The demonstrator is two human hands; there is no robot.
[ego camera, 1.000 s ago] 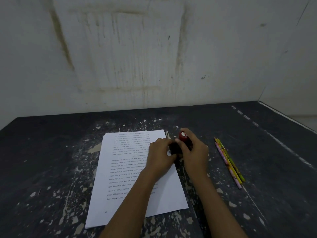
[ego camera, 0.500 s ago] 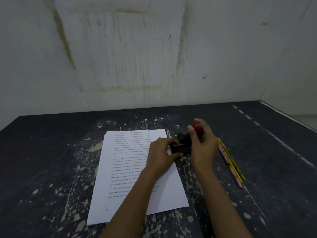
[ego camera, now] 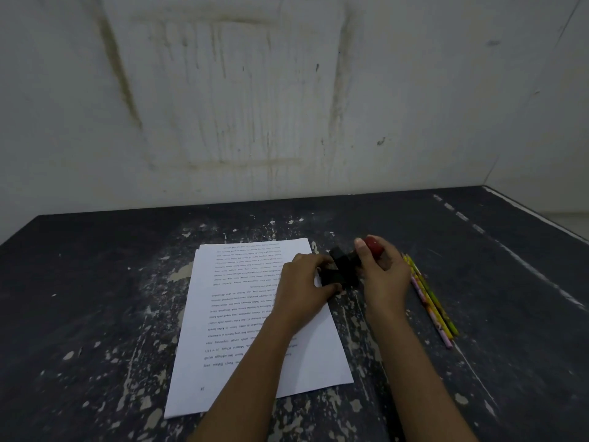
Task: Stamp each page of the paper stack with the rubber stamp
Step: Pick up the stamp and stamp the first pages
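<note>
Head view: right hand (ego camera: 385, 277) grips the red-knobbed rubber stamp (ego camera: 373, 245), tilted beside the left hand (ego camera: 302, 290), which pinches a black piece (ego camera: 331, 278), seemingly its cap, at the edge of the paper stack (ego camera: 242, 333); best pulled apart squarely.

I'm looking at a dim corner where a stained, streaked white wall (ego camera: 287, 106) is backing a dark table (ego camera: 95, 282) whose paint is flaking in pale patches, a side wall (ego camera: 557, 138) closing in at right.
</note>
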